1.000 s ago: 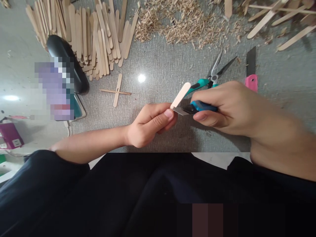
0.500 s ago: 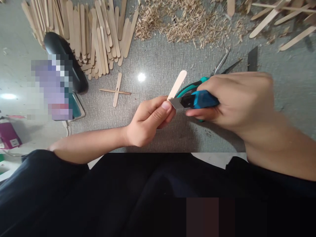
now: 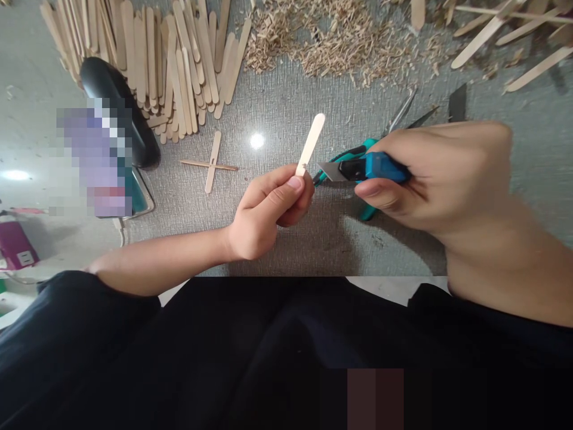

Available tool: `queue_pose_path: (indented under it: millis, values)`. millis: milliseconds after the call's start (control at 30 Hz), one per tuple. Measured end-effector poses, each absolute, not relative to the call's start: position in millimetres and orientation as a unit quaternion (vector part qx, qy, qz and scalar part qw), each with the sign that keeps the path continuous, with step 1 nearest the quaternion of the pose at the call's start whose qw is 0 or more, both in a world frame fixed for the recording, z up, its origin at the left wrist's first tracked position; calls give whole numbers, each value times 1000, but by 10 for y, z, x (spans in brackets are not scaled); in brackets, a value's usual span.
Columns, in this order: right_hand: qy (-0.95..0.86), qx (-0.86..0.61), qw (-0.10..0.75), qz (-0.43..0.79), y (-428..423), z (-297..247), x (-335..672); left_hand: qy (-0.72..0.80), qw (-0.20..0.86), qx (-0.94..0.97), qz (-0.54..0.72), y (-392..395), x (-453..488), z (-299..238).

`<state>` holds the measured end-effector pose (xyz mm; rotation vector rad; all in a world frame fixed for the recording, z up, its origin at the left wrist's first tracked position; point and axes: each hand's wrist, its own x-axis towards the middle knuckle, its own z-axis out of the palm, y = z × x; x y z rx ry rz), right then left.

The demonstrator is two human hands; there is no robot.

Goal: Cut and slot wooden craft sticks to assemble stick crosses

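A pale wooden popsicle stick (image 3: 312, 140) is pinched upright and slightly tilted in my left hand (image 3: 272, 206), its lower part hidden by the fingers. A small dark nick shows on the stick just above my thumb. To the right, my right hand (image 3: 441, 173) is closed round a blue utility knife (image 3: 382, 167), whose bare blade points left and stands a little apart from the stick. Beneath the knife and my right hand lies a pair of teal-handled cutters (image 3: 369, 210), partly covered. Two slim sticks crossed as an X (image 3: 212, 165) rest left of my hands.
A heap of popsicle sticks (image 3: 179, 77) lies at the back left beside a black case (image 3: 120, 113) and a phone (image 3: 143, 194). Wood shavings (image 3: 331, 42) spread along the back. More sticks (image 3: 483, 39) and a dark blade (image 3: 458, 103) lie at right.
The knife blade has left the stick and moved right with my right hand. My left hand has shifted slightly up and left, showing the nick in the stick.
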<state>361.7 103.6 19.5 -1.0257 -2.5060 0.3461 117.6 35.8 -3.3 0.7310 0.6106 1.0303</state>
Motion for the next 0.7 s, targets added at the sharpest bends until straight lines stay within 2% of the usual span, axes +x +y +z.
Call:
queue_pose_path:
  millis: [167,700]
  values:
    - [-900,-365,184,149,1025,218,3606,286,770,333,463,346,1170,-38]
    - [-904,-346,203,150,1005,165,3607,219,816,303,442,364,1136,17]
